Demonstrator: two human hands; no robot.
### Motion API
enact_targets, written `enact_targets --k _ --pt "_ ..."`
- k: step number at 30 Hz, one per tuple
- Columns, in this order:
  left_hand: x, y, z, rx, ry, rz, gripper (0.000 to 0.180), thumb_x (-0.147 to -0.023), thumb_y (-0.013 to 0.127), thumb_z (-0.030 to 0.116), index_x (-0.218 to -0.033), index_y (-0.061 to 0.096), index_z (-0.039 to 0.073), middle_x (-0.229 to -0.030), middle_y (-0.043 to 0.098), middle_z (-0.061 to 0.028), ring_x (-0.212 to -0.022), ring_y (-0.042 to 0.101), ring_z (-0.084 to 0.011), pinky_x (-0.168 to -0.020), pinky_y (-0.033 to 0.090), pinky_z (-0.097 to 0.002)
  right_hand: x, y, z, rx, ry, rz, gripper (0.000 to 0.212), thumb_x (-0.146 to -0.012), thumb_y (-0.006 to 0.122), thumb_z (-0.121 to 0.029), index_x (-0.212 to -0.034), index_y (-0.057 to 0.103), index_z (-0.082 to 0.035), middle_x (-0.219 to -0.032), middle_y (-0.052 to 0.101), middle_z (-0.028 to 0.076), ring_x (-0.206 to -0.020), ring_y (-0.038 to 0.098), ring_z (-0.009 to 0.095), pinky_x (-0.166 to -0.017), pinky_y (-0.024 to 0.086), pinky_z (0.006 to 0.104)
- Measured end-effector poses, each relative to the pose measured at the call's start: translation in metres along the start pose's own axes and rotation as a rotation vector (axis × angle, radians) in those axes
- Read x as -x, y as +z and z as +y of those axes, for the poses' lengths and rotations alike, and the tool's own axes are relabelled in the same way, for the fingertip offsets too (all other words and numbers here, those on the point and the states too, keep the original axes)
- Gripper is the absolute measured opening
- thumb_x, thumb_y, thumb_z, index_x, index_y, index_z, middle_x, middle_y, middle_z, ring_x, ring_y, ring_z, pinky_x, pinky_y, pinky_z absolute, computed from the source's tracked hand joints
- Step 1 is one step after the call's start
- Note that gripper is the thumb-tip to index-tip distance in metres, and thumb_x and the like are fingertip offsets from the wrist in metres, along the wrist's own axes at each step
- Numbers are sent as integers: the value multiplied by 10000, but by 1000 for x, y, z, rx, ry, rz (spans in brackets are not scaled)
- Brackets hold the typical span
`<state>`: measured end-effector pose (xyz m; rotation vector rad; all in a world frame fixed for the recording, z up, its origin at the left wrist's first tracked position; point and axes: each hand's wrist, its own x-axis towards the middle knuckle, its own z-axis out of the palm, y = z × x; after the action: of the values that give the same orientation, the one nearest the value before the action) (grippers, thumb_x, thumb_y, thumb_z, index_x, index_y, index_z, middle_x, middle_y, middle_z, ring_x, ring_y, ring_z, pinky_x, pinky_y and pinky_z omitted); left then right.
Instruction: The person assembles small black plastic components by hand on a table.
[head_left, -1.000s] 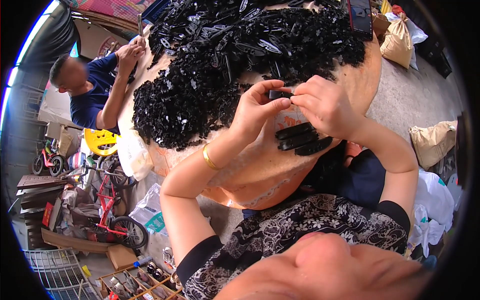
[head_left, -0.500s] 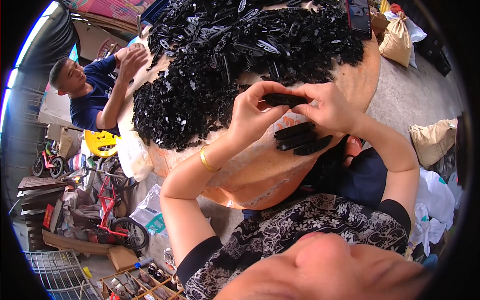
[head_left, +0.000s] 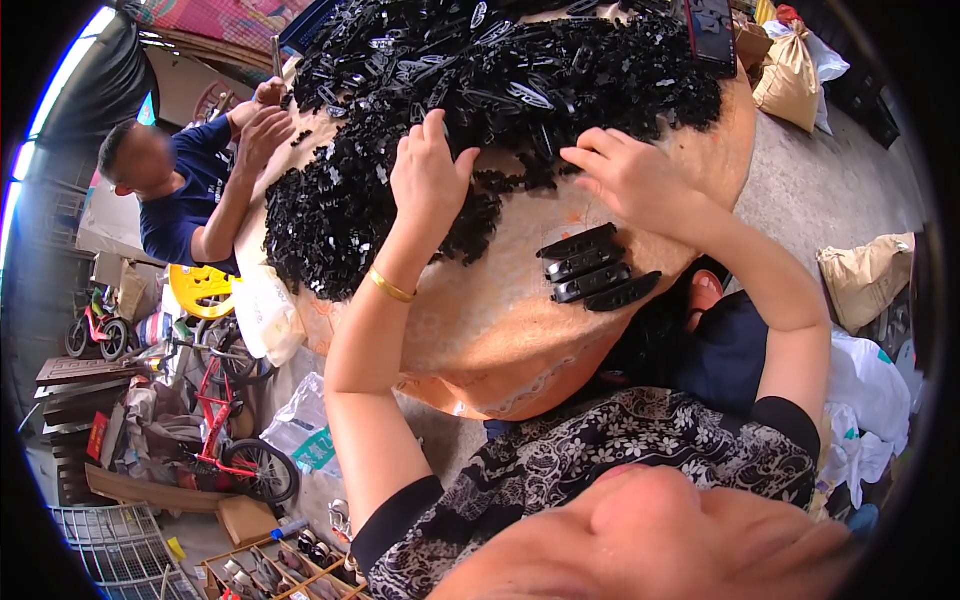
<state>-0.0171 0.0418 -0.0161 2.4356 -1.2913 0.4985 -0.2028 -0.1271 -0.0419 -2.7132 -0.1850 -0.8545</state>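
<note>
My left hand reaches over the pile of small black jagged plastic pieces, with thumb and forefinger apart. I see nothing held in it. My right hand is held near the edge of the heap of long oval black plastic pieces, its fingers stretched out and apart. A short row of several dark, elongated plastic pieces lies side by side on the orange cloth, below my right hand.
The table's orange cloth hangs over the near edge. A phone-like screen stands at the far right. Across the left side, a co-worker has both hands at the pile's edge. A red bicycle and sacks stand on the floor.
My hands have parted. The dark oval piece they held together has left them, and the row on the cloth looks fuller. Both hands have moved out toward the piles.
</note>
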Motion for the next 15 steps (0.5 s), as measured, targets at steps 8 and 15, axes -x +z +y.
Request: enact_targets --k 8,15 --pt "2 1 -4 -14 -48 -48 501 -733 634 121 -1198 475 24 -1011 557 -194 -932 571 -350 -800 484 -411 -5 4 7 161 -86 -74 133 -756 653 -144 -786 557 -59 -835 510 71 -806 512 223 -674 475 311" --pt "-4 -5 2 309 -4 293 496 -712 597 39 -1196 491 48 -938 569 -125 -841 591 -231 -727 509 -319 3 -7 -4 -14 -17 2 156 -739 673 -87 -820 548 -39 -808 541 90 -747 542 258 -639 466 337"
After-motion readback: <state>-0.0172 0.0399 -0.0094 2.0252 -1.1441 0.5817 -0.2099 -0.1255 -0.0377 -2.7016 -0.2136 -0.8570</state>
